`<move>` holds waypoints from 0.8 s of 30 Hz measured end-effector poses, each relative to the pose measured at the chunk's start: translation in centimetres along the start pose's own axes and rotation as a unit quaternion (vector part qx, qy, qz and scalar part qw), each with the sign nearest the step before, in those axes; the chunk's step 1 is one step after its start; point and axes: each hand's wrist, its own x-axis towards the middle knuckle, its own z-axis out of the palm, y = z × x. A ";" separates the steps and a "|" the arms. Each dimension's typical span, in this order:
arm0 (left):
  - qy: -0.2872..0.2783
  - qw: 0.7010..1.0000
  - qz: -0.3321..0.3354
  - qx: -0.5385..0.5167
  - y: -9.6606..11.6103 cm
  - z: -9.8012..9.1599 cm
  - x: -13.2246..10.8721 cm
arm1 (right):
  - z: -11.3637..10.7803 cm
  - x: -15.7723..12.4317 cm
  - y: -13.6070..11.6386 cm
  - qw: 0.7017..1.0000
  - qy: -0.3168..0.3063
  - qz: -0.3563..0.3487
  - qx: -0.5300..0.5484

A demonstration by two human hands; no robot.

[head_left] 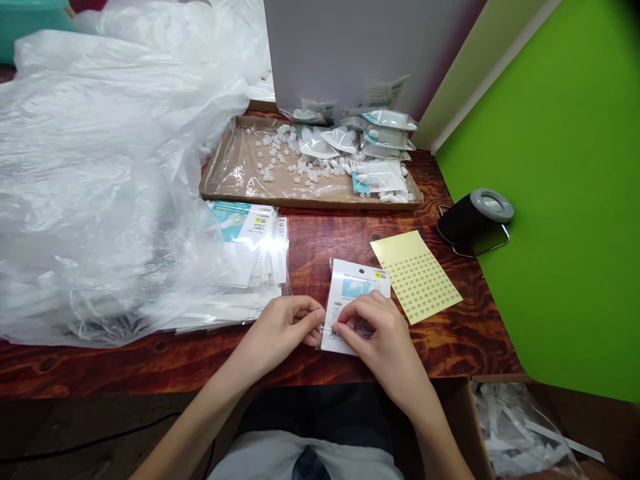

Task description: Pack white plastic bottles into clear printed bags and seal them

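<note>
A flat printed packet (350, 280), white with a blue picture and a hang hole, lies on the table in front of me. My left hand (290, 327) is closed at its left edge, thumb and forefinger pinching the clear plastic there. Above the packet's lower half, my right hand (380, 330) has thumb and forefinger pressed together over the printed face. Whatever is between those fingertips is too small to make out. Just right of the packet lies a yellow sticker sheet (417, 277) with rows of small round labels.
Behind stands a shallow cardboard tray (240, 190) with small white plastic pieces and filled packets (380, 177). Stacked printed cards (250, 247) lie left, partly under a large clear plastic bag (100, 187). A black cylindrical speaker (465, 217) stands by the green panel (560, 200).
</note>
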 end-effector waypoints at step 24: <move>0.056 0.998 -0.006 -0.007 -0.2 0.7 0.2 | -0.5 1.0 -0.8 0.992 -0.054 0.094 -0.065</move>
